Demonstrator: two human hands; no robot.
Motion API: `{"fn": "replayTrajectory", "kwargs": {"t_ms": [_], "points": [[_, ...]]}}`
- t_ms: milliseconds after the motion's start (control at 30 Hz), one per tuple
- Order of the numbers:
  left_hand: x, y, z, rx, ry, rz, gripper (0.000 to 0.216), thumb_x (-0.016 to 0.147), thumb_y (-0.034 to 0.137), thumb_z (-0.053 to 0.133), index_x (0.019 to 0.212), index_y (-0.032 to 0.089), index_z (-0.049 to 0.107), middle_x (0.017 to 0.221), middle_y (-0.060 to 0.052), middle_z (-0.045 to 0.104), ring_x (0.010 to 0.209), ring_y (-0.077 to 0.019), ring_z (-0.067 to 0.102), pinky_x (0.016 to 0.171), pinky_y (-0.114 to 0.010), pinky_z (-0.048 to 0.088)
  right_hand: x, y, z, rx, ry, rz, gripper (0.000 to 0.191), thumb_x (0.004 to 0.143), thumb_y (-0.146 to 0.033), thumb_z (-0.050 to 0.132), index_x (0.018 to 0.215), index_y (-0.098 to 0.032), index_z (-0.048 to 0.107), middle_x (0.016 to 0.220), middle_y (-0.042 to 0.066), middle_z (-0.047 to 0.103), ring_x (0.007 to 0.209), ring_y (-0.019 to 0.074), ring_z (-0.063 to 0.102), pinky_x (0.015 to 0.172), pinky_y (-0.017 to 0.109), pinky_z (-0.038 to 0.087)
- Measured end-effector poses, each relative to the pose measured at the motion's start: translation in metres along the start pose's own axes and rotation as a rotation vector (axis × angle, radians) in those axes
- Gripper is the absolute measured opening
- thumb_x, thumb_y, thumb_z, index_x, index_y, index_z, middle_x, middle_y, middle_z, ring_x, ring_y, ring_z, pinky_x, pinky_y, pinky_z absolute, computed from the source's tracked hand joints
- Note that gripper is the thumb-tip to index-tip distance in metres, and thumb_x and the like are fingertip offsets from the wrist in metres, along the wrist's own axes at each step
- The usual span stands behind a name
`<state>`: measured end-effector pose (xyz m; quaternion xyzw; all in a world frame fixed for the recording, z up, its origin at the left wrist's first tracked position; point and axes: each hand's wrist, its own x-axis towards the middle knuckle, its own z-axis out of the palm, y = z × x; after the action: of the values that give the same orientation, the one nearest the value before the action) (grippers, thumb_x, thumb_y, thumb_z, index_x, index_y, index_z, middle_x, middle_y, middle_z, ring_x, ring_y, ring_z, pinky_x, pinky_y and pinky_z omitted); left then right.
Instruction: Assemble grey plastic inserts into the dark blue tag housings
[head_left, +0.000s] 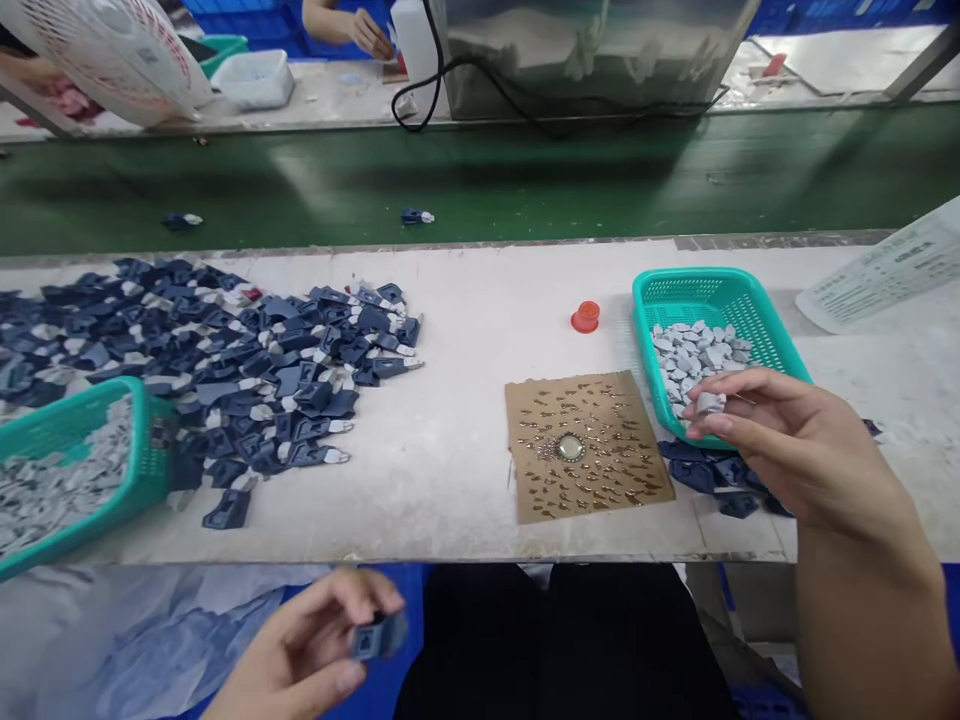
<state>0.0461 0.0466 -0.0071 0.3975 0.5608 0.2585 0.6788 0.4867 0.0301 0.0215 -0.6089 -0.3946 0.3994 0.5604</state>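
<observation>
Btm left of frame, below the table edge: left hand [300, 650] pinches a small dark-blue plastic piece [373, 637] btwn thumb & fingertips, blurred. At right, right hand [787, 445] grips a small pale-grey plastic insert [710, 403] in its fingertips, over the near rim of the teal mesh plastic basket [720, 290] of like grey bits. Brown cardboard square [622, 400] w/ shiny drops lies ctr; heap of dark-blue pieces [225, 350] at left.

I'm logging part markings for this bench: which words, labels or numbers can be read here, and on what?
No text here can be read.
White printed paper sheet at the right edge: lines of print, too small and blurred.
White round fan at top left: small label on its grille, unreadable.
Dark blue plastic piece in the left hand, small grey piece in the right hand: no marking visible.
</observation>
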Motion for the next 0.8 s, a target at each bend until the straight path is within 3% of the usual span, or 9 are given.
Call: {"fn": "replayTrajectory", "kwargs": {"t_ms": [100, 200, 300, 367, 467, 633, 800], "points": [[0.024, 0.016, 0.053, -0.325, -0.249, 0.101, 0.028, 0.069, 0.034, 0.094, 0.083, 0.026, 0.071, 0.090, 0.000, 0.070, 0.076, -0.0131, 0.065, 0.067, -0.021, 0.055, -0.003, -0.001, 0.008, -0.023, 0.013, -0.039, 0.021, 0.072, -0.027, 0.093, 0.090, -0.029, 0.081, 0.101, 0.002, 0.078, 0.095, 0.0141, 0.073, 0.076, 0.015, 0.062], [0.050, 0.015, 0.100, -0.632, -0.478, 0.134, 0.023, 0.077, 0.018, 0.089, 0.090, 0.024, 0.071, 0.095, 0.001, 0.071, 0.084, -0.0088, 0.069, 0.075, -0.015, 0.056, -0.007, -0.003, 0.016, -0.056, -0.030, -0.021, 0.025, 0.072, -0.027, 0.093, 0.095, -0.030, 0.083, 0.102, 0.002, 0.080, 0.098, 0.0128, 0.073, 0.082, 0.012, 0.060], [0.065, 0.009, 0.134, -0.881, -0.551, 0.029, 0.021, 0.082, 0.018, 0.087, 0.096, 0.023, 0.072, 0.096, 0.002, 0.072, 0.088, -0.0065, 0.072, 0.081, -0.013, 0.057, -0.010, -0.003, 0.022, -0.098, -0.120, 0.005, 0.018, 0.082, -0.034, 0.086, 0.099, -0.032, 0.083, 0.102, 0.001, 0.080, 0.084, 0.0106, 0.073, 0.071, 0.013, 0.060], [0.066, 0.007, 0.149, -0.972, -0.555, -0.064, 0.027, 0.082, 0.023, 0.088, 0.104, 0.024, 0.072, 0.096, 0.002, 0.073, 0.090, -0.0065, 0.074, 0.083, -0.012, 0.058, -0.013, -0.001, 0.027, -0.223, -0.121, -0.019, 0.013, 0.087, -0.038, 0.082, 0.100, -0.035, 0.082, 0.102, -0.001, 0.080, 0.085, 0.0108, 0.073, 0.070, 0.013, 0.059], [0.064, 0.006, 0.158, -1.040, -0.553, -0.139, 0.034, 0.082, 0.029, 0.089, 0.111, 0.024, 0.072, 0.095, 0.001, 0.074, 0.092, -0.0084, 0.075, 0.089, -0.015, 0.059, -0.017, 0.003, 0.039, -0.495, -0.096, -0.117, 0.022, 0.088, -0.036, 0.082, 0.109, -0.038, 0.080, 0.103, -0.004, 0.080, 0.090, 0.0117, 0.074, 0.076, 0.016, 0.061], [0.059, 0.004, 0.153, -1.008, -0.464, -0.070, 0.026, 0.080, 0.026, 0.090, 0.098, 0.021, 0.072, 0.098, -0.002, 0.073, 0.097, -0.0117, 0.072, 0.090, -0.021, 0.059, -0.017, 0.011, 0.062, -0.939, -0.169, -0.543, 0.016, 0.096, -0.025, 0.073, 0.110, -0.033, 0.074, 0.102, -0.006, 0.078, 0.093, 0.0117, 0.073, 0.084, 0.021, 0.057], [0.058, 0.002, 0.142, -1.010, -0.381, -0.067, 0.029, 0.077, 0.025, 0.092, 0.097, 0.021, 0.070, 0.097, 0.000, 0.073, 0.092, -0.0098, 0.071, 0.088, -0.020, 0.059, -0.012, 0.021, 0.071, -1.086, -0.329, -0.718, 0.015, 0.100, -0.018, 0.065, 0.114, -0.024, 0.066, 0.103, 0.000, 0.078, 0.092, 0.0151, 0.075, 0.081, 0.024, 0.057]]}}
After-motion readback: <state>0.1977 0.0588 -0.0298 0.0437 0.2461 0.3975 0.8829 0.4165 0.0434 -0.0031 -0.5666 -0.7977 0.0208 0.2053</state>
